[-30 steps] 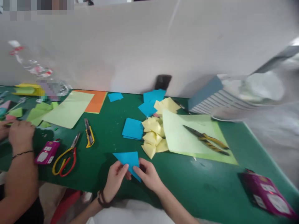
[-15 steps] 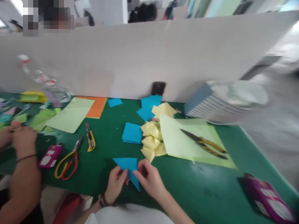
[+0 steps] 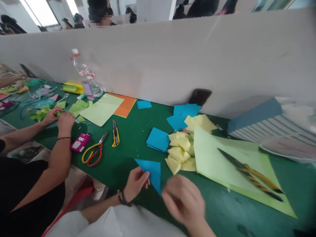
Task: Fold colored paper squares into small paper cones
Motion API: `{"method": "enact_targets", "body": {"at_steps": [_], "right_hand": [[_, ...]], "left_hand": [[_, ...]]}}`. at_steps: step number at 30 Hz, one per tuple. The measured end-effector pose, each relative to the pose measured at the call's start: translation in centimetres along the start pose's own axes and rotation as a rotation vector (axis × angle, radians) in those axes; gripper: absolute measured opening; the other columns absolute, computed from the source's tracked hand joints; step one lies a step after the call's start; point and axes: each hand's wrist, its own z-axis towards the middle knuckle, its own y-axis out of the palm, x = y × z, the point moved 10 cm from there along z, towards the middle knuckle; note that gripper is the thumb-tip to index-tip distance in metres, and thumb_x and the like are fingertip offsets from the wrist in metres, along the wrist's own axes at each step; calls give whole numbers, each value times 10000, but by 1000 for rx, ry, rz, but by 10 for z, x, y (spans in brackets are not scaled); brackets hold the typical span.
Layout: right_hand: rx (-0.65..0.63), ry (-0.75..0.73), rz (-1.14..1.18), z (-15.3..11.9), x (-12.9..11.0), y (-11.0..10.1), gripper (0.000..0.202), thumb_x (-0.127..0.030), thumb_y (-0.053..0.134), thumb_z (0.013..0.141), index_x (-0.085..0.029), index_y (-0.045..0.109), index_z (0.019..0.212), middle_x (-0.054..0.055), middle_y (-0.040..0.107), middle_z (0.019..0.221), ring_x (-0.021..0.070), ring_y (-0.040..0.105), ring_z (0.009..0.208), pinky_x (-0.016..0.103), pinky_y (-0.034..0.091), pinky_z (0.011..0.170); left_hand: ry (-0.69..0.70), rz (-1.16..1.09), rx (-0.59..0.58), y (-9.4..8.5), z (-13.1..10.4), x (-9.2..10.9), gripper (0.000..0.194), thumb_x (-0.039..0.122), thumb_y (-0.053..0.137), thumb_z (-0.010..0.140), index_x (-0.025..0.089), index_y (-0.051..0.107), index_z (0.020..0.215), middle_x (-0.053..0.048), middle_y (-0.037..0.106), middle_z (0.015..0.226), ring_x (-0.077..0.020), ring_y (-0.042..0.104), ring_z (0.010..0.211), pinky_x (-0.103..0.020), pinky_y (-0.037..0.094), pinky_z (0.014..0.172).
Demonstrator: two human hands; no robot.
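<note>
Through the head camera I look down on a green table (image 3: 134,131) that runs along a pale partition (image 3: 148,59). At the near edge, the left hand (image 3: 136,182) pinches a blue paper triangle (image 3: 153,172) between thumb and fingers, one pointed corner aimed down toward the right hand. The right hand (image 3: 184,200) is beside the triangle's right edge, fingers bent and smeared by blur (I cannot tell whether it grips or touches the paper).

Just beyond the triangle lie a small stack of blue squares (image 3: 158,140) and, to its right, a cluster of pale yellow folded papers (image 3: 179,151). More blue paper (image 3: 181,117) lies behind them, near a dark phone (image 3: 200,96) against the partition. Farther right, a long-bladed tool (image 3: 249,172) with yellow and black handles rests on a light green sheet (image 3: 212,158), and a striped container (image 3: 266,121) sits behind that.

To the left I see a yellow cutter (image 3: 115,136), red-and-yellow-handled scissors (image 3: 96,149) and a purple box (image 3: 80,142). Beyond them, a pale green sheet (image 3: 103,110) overlaps an orange one, near a clear bottle (image 3: 85,70). At far left, a co-worker's hands (image 3: 61,119) are close together among green paper scraps.
</note>
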Motion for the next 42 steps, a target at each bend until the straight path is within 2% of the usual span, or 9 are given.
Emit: {"method": "enact_targets", "body": {"at_steps": [1, 3, 7, 11, 14, 18, 26, 37, 42], "right_hand": [[-2, -5, -24, 10, 6, 5, 220, -423, 675, 823, -251, 669, 960, 47, 668, 943, 182, 620, 795, 342, 535, 721], [20, 120, -13, 26, 33, 12, 345, -418, 702, 777, -221, 645, 1054, 62, 661, 894, 177, 593, 707, 331, 512, 631], [-89, 284, 170, 33, 68, 39, 487, -518, 642, 792, -188, 596, 1147, 71, 682, 908, 191, 635, 753, 335, 535, 682], [-126, 250, 205, 31, 69, 48, 396, -582, 588, 820, -189, 635, 824, 18, 608, 657, 169, 577, 608, 291, 489, 568], [-131, 228, 216, 32, 68, 52, 416, -588, 547, 847, -193, 593, 725, -8, 542, 595, 138, 501, 545, 265, 428, 515], [-101, 249, 215, 31, 73, 56, 399, -567, 540, 854, -194, 558, 714, -32, 494, 588, 114, 450, 558, 244, 392, 525], [-71, 267, 239, 34, 87, 56, 230, -419, 631, 777, -198, 578, 739, -50, 534, 623, 79, 456, 540, 197, 370, 492], [-120, 283, 249, 31, 83, 58, 241, -408, 592, 815, -202, 515, 715, -50, 479, 622, 89, 418, 571, 219, 359, 538], [-140, 260, 242, 29, 81, 58, 280, -450, 526, 872, -207, 506, 734, -46, 442, 607, 106, 403, 553, 236, 347, 515]], "left_hand": [[1, -9, 9, -2, 1, 1, 502, 639, 637, 757, 164, 520, 649, 12, 562, 504, -80, 489, 412, -195, 373, 433], [9, -19, 33, -5, 2, 3, 504, 648, 635, 758, 161, 536, 678, 11, 571, 518, -83, 503, 425, -198, 383, 448], [41, -10, 82, -9, 3, 8, 511, 658, 637, 752, 155, 567, 700, 9, 571, 517, -88, 507, 427, -204, 390, 454], [75, 20, 108, -9, 7, 6, 541, 686, 628, 741, 150, 578, 686, -1, 568, 498, -97, 498, 397, -205, 372, 415], [89, 50, 114, -11, 11, 3, 552, 704, 621, 732, 155, 580, 695, 5, 554, 486, -106, 489, 394, -211, 377, 407], [73, 114, 58, -10, 9, 1, 514, 665, 616, 765, 169, 555, 644, -4, 575, 523, -126, 522, 465, -230, 424, 470], [-12, 317, 153, -41, 22, -17, 563, 732, 656, 660, 173, 606, 625, -28, 641, 557, -200, 600, 548, -296, 519, 556], [65, 185, 40, -18, 15, -2, 457, 587, 644, 787, 162, 568, 637, -3, 614, 552, -125, 554, 513, -233, 469, 535], [83, 159, 72, -12, 11, 1, 481, 612, 623, 789, 149, 582, 667, 0, 590, 530, -108, 534, 460, -220, 443, 479]]}}
